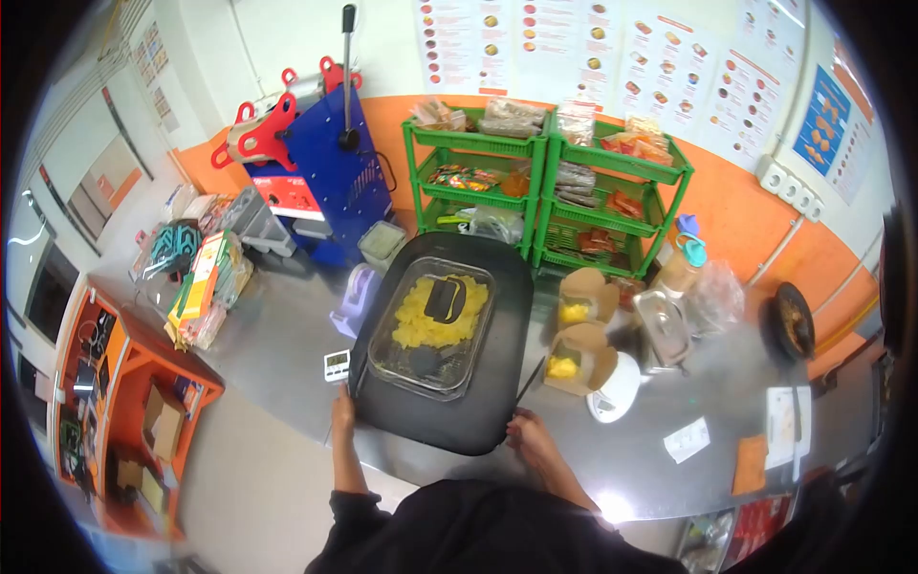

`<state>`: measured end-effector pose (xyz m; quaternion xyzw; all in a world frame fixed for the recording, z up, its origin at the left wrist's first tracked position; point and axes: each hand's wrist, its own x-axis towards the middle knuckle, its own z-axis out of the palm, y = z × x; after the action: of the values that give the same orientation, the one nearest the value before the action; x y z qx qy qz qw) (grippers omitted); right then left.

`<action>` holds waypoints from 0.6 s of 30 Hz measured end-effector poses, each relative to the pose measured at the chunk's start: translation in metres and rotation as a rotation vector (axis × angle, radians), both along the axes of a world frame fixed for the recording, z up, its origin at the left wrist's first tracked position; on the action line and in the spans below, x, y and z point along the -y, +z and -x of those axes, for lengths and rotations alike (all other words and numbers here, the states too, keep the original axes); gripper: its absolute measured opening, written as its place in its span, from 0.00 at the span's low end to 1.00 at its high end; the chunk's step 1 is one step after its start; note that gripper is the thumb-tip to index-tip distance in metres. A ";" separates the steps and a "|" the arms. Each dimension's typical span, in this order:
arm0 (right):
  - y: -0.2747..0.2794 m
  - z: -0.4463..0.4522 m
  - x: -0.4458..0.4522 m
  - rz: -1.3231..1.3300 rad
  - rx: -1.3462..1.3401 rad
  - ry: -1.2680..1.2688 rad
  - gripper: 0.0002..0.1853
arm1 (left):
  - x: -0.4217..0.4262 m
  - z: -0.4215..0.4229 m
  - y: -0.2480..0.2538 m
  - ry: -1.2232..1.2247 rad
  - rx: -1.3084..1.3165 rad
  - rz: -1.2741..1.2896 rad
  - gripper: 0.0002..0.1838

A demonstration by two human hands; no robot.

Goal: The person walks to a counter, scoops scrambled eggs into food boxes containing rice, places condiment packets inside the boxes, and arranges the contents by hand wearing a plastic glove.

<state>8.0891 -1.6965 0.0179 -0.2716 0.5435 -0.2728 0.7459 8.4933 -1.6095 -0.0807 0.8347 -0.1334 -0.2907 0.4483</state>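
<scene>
A large black tray (516,316) with rounded corners lies in front of me, over the edge of the steel counter. On it stands a clear rectangular container (430,385) of yellow food pieces (406,316), with dark shapes among them that I cannot make out. My left hand (343,413) is closed on the tray's near left edge, below a small white timer (337,365). At the near right corner, my right hand (529,437) is closed on the tray; its fingertips are partly hidden. A thin dark stick-like thing (531,380) slants up beside that hand.
Right of the tray are two open cardboard boxes (585,356) with yellow food, a white round scale (614,387) and a steel container (662,330). Green shelves (540,182) with packets stand behind. A blue machine (325,182) stands back left, an orange shelf unit (143,383) left.
</scene>
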 end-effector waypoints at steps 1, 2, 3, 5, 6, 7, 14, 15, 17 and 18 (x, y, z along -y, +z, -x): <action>-0.011 0.002 0.002 -0.017 0.041 0.069 0.25 | -0.002 0.005 0.019 -0.036 -0.079 0.028 0.36; -0.018 0.005 0.002 -0.031 0.080 0.140 0.24 | -0.005 0.009 0.036 -0.071 -0.158 0.052 0.31; -0.019 0.011 0.001 -0.021 0.082 0.129 0.24 | -0.017 0.023 0.065 -0.051 -0.174 0.086 0.29; -0.007 0.018 0.002 -0.009 0.098 0.265 0.24 | -0.028 0.021 0.073 -0.040 -0.308 0.254 0.22; 0.015 0.022 0.001 0.002 0.097 0.261 0.24 | -0.031 0.034 0.118 -0.011 -0.422 0.268 0.19; 0.049 0.028 -0.002 0.033 0.075 0.293 0.22 | -0.044 0.028 0.134 -0.004 -0.590 0.403 0.15; 0.146 0.045 0.099 0.709 -0.223 0.519 0.11 | -0.026 0.031 0.254 0.282 -0.682 0.987 0.07; 0.152 0.035 0.130 0.821 -0.330 0.374 0.12 | -0.022 0.030 0.265 0.149 -0.738 1.027 0.05; 0.166 0.005 0.196 1.064 -0.436 0.099 0.14 | -0.012 0.029 0.278 0.003 -0.784 1.077 0.05; 0.148 -0.009 0.238 1.166 -0.392 0.134 0.14 | -0.005 0.030 0.283 0.011 -0.776 1.093 0.05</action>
<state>8.0982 -1.9350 0.1660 -0.7132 0.4135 -0.4228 0.3764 8.4637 -1.6043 0.2022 0.3230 -0.0866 -0.4580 0.8236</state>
